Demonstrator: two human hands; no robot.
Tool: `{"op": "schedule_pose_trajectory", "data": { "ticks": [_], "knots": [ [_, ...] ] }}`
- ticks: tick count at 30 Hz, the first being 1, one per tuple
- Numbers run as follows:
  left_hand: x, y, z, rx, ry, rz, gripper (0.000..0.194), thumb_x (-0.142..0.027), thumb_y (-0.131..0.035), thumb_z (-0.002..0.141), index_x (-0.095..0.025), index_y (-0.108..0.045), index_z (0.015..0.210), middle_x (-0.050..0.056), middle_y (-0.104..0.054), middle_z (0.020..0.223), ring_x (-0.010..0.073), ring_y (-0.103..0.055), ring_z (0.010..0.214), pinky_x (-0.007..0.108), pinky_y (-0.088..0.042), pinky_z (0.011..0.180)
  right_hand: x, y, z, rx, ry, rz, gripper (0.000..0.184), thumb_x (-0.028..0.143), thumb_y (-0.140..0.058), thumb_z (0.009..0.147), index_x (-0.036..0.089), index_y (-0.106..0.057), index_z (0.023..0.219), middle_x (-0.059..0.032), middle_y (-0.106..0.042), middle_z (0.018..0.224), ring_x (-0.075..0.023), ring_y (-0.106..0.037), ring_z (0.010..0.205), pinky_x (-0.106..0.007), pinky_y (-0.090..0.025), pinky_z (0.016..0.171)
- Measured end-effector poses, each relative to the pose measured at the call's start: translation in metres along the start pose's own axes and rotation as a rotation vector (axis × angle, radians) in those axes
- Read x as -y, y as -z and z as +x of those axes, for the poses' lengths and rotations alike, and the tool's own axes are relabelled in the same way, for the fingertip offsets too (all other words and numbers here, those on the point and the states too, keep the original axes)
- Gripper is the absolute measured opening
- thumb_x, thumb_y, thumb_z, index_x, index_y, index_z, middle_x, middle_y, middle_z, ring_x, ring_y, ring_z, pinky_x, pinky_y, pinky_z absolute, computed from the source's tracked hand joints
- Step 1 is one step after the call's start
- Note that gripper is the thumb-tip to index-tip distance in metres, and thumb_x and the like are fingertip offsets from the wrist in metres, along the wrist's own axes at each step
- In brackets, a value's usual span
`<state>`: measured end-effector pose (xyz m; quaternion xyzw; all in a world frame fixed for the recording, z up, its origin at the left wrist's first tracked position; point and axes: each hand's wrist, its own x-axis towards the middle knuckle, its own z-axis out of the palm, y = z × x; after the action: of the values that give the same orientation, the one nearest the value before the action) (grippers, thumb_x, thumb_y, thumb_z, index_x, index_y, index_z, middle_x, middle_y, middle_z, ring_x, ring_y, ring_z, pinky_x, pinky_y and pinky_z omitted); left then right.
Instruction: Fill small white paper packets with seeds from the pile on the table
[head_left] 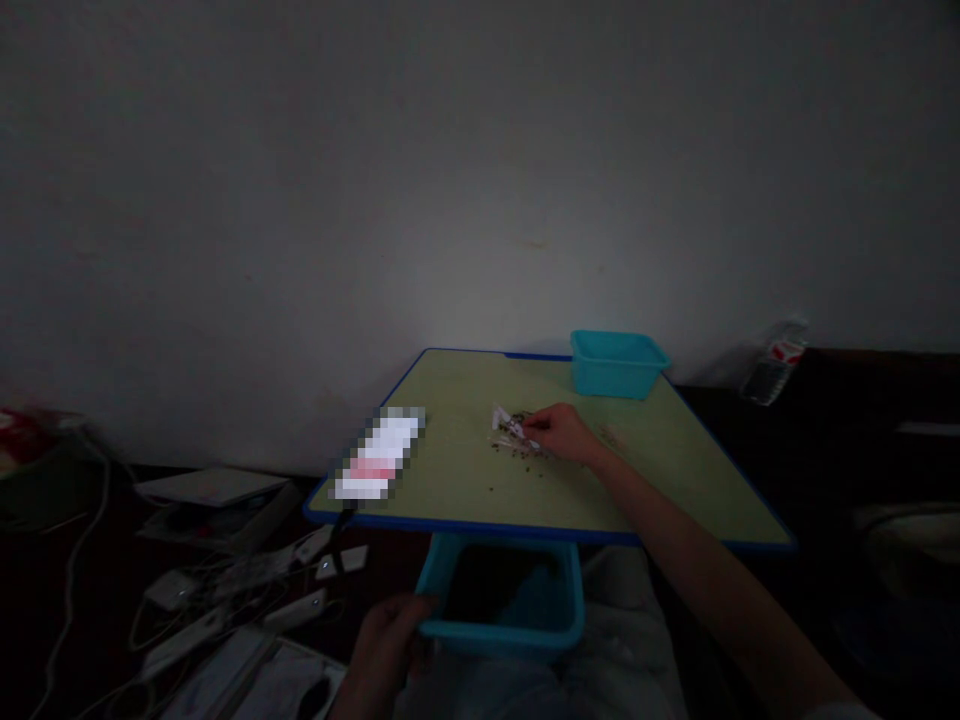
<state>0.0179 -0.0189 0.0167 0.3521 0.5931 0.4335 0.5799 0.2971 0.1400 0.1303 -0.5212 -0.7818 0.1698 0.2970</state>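
My left hand [391, 640] grips the left rim of a blue plastic basin [517, 636] that rests on my lap below the table's front edge. Dark contents fill part of it, too dim to name. Over the table, my right hand [564, 434] pinches a small clear plastic bag [504, 424] with its fingertips. Small dark bits [517, 452] lie around and under the bag on the tabletop; their kind is too small to make out.
The pale yellow table [450, 400] has a blue edge and stands against a wall. A second blue basin [619, 366] sits at its back right. A lit phone [381, 456] lies on the left. Power strips and cables [247, 580] clutter the floor at left.
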Motion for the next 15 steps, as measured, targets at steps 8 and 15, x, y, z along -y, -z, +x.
{"op": "schedule_pose_trajectory", "data": {
  "ticks": [8,15],
  "knots": [
    [-0.0008,-0.0009,-0.0006,-0.011,0.013,-0.005,0.038,-0.042,-0.064,0.061,-0.02,-0.045,0.036,-0.009,-0.035,0.024,0.0064,-0.03,0.022,0.02,-0.02,0.03,0.0015,0.0003,0.0002,0.001,-0.006,0.008,0.024,0.03,-0.057,0.076,0.018,-0.074,0.087,-0.0018,-0.07,0.068,-0.0114,-0.055,0.056,-0.021,-0.035,0.055],
    [0.0014,0.0007,0.0005,0.015,-0.014,0.018,0.039,-0.043,-0.064,0.062,-0.019,-0.047,0.037,-0.007,-0.038,0.024,0.0069,-0.031,0.023,0.02,-0.019,0.031,-0.002,-0.0029,0.0008,0.015,0.029,0.023,0.022,0.029,-0.058,0.075,0.018,-0.074,0.086,-0.0014,-0.07,0.071,-0.0131,-0.058,0.06,-0.022,-0.037,0.056]
  ]
}}
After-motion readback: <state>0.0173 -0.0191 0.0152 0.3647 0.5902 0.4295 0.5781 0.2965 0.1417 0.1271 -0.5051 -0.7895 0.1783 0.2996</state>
